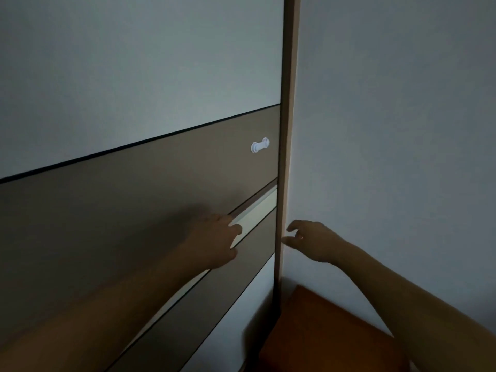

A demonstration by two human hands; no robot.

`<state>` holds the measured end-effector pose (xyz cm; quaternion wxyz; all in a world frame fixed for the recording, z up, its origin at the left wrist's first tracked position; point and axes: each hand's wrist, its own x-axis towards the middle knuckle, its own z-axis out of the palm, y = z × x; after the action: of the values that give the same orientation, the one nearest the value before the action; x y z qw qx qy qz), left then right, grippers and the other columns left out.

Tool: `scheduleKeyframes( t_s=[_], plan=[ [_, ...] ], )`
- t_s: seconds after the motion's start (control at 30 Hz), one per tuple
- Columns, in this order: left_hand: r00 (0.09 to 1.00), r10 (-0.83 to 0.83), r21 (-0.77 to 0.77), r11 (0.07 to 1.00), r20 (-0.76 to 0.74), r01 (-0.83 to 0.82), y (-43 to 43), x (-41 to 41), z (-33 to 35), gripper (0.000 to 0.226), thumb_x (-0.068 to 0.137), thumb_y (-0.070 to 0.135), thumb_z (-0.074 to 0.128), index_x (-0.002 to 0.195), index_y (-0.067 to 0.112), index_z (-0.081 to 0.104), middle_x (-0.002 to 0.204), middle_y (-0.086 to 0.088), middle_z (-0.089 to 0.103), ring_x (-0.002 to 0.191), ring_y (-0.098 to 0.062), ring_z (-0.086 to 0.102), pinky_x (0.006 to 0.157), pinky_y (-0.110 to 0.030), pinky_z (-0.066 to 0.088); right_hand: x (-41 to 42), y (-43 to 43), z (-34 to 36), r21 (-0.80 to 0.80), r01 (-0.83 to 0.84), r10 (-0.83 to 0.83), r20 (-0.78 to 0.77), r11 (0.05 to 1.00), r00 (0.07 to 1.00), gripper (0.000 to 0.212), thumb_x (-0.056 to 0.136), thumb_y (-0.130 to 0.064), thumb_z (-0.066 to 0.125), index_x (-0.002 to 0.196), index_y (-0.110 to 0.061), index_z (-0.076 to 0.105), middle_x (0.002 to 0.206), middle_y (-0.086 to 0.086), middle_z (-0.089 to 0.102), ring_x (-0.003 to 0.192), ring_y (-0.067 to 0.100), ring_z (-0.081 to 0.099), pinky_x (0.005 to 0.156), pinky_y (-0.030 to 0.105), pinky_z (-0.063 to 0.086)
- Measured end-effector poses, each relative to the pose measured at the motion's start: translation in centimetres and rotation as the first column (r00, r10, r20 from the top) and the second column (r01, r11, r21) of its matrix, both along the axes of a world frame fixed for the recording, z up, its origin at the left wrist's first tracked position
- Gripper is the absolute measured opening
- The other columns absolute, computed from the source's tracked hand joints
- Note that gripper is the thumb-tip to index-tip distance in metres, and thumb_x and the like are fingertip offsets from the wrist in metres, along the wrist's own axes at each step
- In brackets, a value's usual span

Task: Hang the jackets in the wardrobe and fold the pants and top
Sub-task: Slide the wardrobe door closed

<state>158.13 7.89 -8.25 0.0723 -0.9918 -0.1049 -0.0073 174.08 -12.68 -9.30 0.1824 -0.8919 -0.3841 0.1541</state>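
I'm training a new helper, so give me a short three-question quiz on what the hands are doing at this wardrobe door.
1. True or false: the left hand grips the white knob.
2. Which hand is nearer the post at the right edge of the door? A left hand, B right hand.
3. Fill in: the thing at bottom right is ____ in colour.
Key: 1 false, the white knob is untouched above the left hand, which is at the pale strip; 2 B; 3 orange.
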Motion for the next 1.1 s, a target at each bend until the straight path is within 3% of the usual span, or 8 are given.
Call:
scheduleKeyframes(
  t_s=[0.2,0.33,0.4,0.5,0.57,0.77,1.0,1.1],
  plan=[
    [0.999,0.006,0.258,0.966,0.038,-0.016,2.5,6.8,1.6,0.038,0.094,0.041,0.058,0.128,0.025,0.052,0.147,-0.009,0.04,0.145,-0.031,0.028,0.12,-0.052,0.024,8.7,5.7,2.0,0.25,0.054,-0.066,0.038,0.967,0.997,0.06,0.099,-0.055,0.055,0.142,-0.013,0.053,0.131,0.01,0.064,0.108,0.022,0.062,0.086,0.03,0.045],
    [0.992,0.089,0.364,0.925,0.084,-0.114,3.2,11.1,3.5,0.054,0.096,0.04,0.054,0.145,0.023,0.039,0.162,-0.014,0.02,0.153,-0.033,0.008,0.124,-0.056,0.008,14.5,10.5,4.6,0.362,0.052,-0.07,0.036,0.931,0.997,0.07,0.097,-0.058,0.056,0.148,-0.011,0.044,0.137,0.012,0.06,0.12,0.027,0.06,0.096,0.038,0.047],
    [0.988,0.119,0.445,0.883,0.095,-0.149,3.2,12.7,4.7,0.058,0.095,0.039,0.054,0.148,0.024,0.037,0.164,-0.016,0.011,0.154,-0.035,-0.003,0.12,-0.064,0.001,16.7,12.5,5.9,0.41,-0.002,-0.03,0.07,0.912,0.997,0.072,0.097,-0.054,0.059,0.149,-0.008,0.04,0.137,0.011,0.059,0.12,0.026,0.059,0.092,0.035,0.046],
    [0.974,0.196,0.548,0.805,0.115,-0.227,3.9,13.7,6.3,0.055,0.097,0.035,0.049,0.151,0.029,0.035,0.166,-0.02,-0.01,0.152,-0.038,-0.019,0.112,-0.073,-0.012,19.3,15.8,7.4,0.456,-0.072,0.038,0.083,0.887,0.996,0.044,0.092,-0.058,0.062,0.109,-0.018,0.061,0.095,-0.004,0.062,0.087,0.015,0.064,0.074,0.032,0.048],
    [0.961,0.258,0.57,0.776,0.1,-0.268,4.9,13.4,6.8,0.059,0.098,0.036,0.049,0.154,0.029,0.03,0.163,-0.02,-0.024,0.15,-0.037,-0.027,0.11,-0.072,-0.019,21.3,18.6,7.2,0.394,-0.07,0.05,0.059,0.917,0.997,0.061,0.081,-0.074,0.054,0.094,-0.015,0.063,0.081,-0.002,0.061,0.076,0.02,0.066,0.071,0.036,0.053],
    [0.96,0.273,0.652,0.718,0.057,-0.243,7.3,11.7,6.4,0.081,0.097,0.037,0.053,0.16,0.032,0.004,0.156,-0.018,-0.041,0.143,-0.034,-0.039,0.11,-0.064,-0.027,20.4,20.9,7.1,0.319,-0.007,-0.043,0.149,0.948,0.988,0.104,0.072,-0.083,0.052,0.147,-0.011,0.038,0.139,0.011,0.052,0.124,0.035,0.054,0.101,0.052,0.048],
    [0.968,0.239,0.653,0.721,0.078,-0.23,7.6,10.8,6.3,0.079,0.097,0.042,0.05,0.16,0.032,0.005,0.158,-0.017,-0.037,0.148,-0.034,-0.031,0.115,-0.063,-0.021,20.7,21.6,7.1,0.342,-0.038,-0.011,0.14,0.939,0.99,0.109,0.062,-0.088,0.057,0.132,-0.006,0.049,0.125,0.013,0.061,0.111,0.031,0.06,0.096,0.044,0.052],
    [0.969,0.236,0.658,0.719,0.071,-0.223,7.7,9.6,6.3,0.078,0.097,0.043,0.05,0.16,0.032,0.004,0.158,-0.017,-0.038,0.148,-0.033,-0.032,0.114,-0.063,-0.023,19.2,21.4,7.3,0.35,-0.055,0.005,0.142,0.935,0.99,0.109,0.071,-0.082,0.062,0.143,-0.003,0.039,0.138,0.017,0.053,0.123,0.033,0.055,0.102,0.043,0.048]
  ],
)
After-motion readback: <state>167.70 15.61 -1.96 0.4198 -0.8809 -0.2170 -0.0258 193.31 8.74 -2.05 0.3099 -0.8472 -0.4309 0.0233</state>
